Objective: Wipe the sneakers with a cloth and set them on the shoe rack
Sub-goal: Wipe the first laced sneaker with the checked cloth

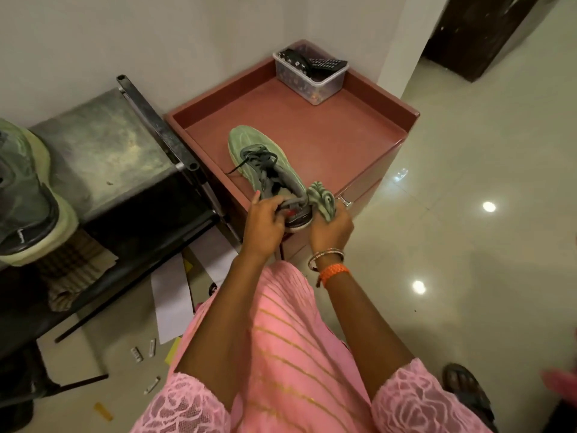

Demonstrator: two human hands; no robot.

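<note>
A green sneaker [260, 157] with dark laces lies toe away from me on the red-brown cabinet top [327, 132]. My left hand [263, 223] grips its heel. My right hand [332, 228] holds a bunched green cloth [323, 200] against the heel's right side. The second green sneaker [28, 195] stands on the top shelf of the black metal shoe rack [103, 145] at the left, partly cut off by the frame edge.
A clear plastic box [312, 76] with remotes sits at the cabinet's far corner by the wall. Papers [171, 301] and small bits lie on the floor under the rack. A folded striped cloth [71, 267] rests on the rack's lower shelf. Glossy tiled floor spreads to the right.
</note>
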